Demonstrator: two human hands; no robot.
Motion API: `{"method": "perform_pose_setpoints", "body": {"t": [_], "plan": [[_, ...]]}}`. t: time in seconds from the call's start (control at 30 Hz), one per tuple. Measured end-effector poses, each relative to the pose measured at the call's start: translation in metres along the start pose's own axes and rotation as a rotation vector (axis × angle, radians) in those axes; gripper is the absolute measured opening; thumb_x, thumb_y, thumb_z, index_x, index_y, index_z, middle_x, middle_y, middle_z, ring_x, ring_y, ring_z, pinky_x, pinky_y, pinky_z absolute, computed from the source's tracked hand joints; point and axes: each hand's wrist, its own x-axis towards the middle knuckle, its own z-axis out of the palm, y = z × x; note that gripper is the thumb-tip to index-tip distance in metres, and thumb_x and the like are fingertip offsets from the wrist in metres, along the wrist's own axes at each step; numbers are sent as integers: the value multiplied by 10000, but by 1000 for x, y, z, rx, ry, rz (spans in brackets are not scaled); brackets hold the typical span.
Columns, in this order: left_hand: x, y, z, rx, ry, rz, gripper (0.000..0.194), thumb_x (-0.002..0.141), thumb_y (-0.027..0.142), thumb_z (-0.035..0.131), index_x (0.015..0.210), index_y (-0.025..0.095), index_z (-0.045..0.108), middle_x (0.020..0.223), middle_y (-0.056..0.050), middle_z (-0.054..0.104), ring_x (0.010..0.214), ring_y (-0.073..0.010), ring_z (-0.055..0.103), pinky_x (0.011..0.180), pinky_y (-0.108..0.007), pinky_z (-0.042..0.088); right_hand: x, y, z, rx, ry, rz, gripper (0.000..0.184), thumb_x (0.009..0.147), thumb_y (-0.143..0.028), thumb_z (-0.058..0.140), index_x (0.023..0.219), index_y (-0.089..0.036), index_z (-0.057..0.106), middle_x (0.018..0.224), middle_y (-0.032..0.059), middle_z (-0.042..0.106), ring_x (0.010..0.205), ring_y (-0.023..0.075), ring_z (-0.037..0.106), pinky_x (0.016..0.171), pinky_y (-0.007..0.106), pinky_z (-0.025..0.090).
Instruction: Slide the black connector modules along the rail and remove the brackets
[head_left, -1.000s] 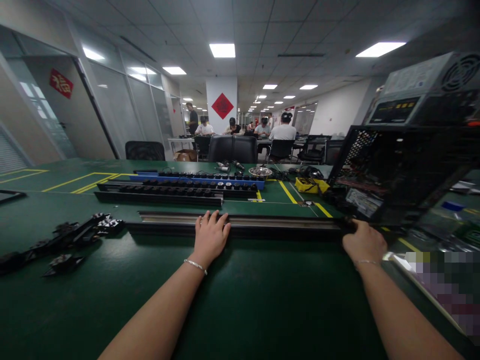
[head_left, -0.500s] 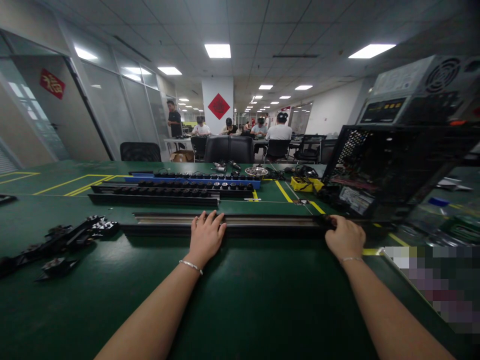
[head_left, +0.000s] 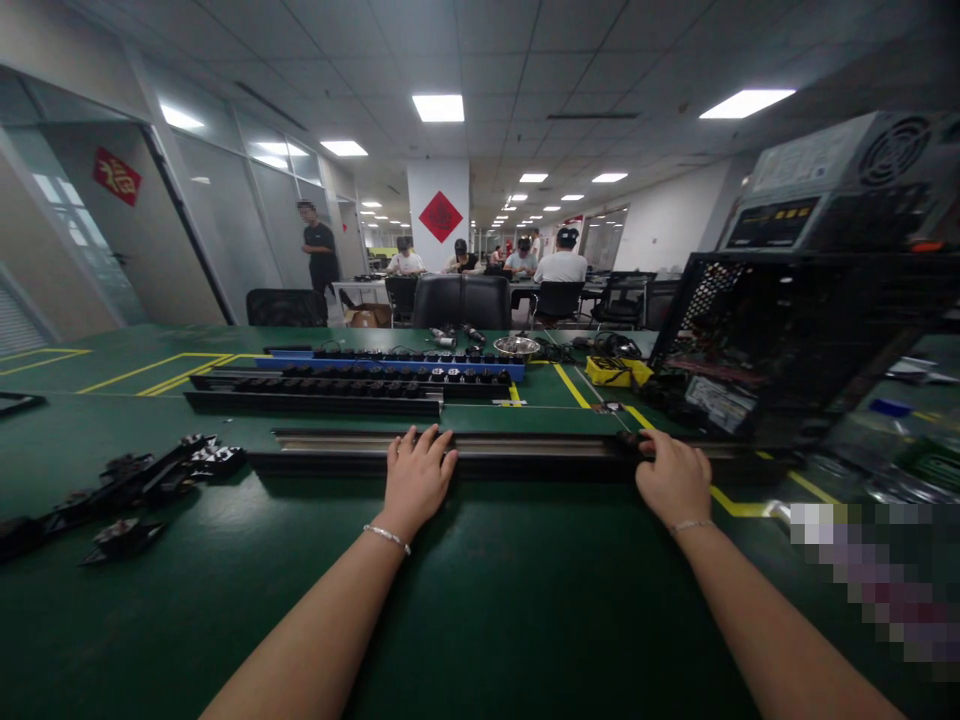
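A long black rail (head_left: pixel 540 466) with a lighter channel along its length lies crosswise on the table in front of me. My left hand (head_left: pixel 420 470) rests over its middle, fingers spread and laid across the channel. Near the rail's right end, my right hand (head_left: pixel 673 482) has its fingers closed on a small black part (head_left: pixel 627 439) sitting at the channel. My fingers partly cover that part, so its exact kind is unclear. Farther back lie black rails (head_left: pixel 315 399) lined with several dark modules, and a blue rail (head_left: pixel 480 368) behind them.
Loose black parts (head_left: pixel 127 490) lie at left on the green table (head_left: pixel 525 610). At right stands an open computer case (head_left: pixel 787 340) with a power supply (head_left: pixel 817 170) on top. A yellow box (head_left: pixel 616 372), a metal bowl (head_left: pixel 516 346) and a bottle (head_left: pixel 877 430) are nearby. People sit in the background.
My right hand has moved left along the rail, and the small black part has shifted left with it. My left hand stays on the rail. A standing person in the background has moved left.
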Motion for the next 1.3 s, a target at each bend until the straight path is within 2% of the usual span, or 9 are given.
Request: {"method": "perform_pose_setpoints", "body": {"t": [0.27,0.6,1.0,1.3], "plan": [[0,-1,2,-2,-2,8,436,893,446,313,1249,303,520,1336,-17,504,1255,-288,375,1040,-487,240,-2,-17,2,25,-98,-68,439,682,-176,400,1106,-198,512,995,46,639,1071,225,497,1001,442,222],[-1,0,1,11,-2,3,436,894,445,312,1254,304,515,1343,-12,498,1263,-283,367,1044,-477,234,-11,-40,1,51,-135,-187,421,704,-140,374,1096,-199,516,1053,49,624,1111,212,484,1034,445,201],[0,0,2,28,18,10,427,897,438,313,1238,300,528,1327,-14,513,1249,-282,384,1033,-474,248,-19,-60,1,100,-140,-305,444,671,-88,394,1080,-157,550,1084,73,624,1095,213,499,1028,440,259],[-1,0,1,32,15,18,447,901,449,292,1261,296,508,1337,-14,504,1257,-283,376,1029,-477,256,-23,-73,1,125,-224,-392,504,692,-76,379,1170,-144,524,1169,84,596,1153,202,467,1054,412,258]]}}
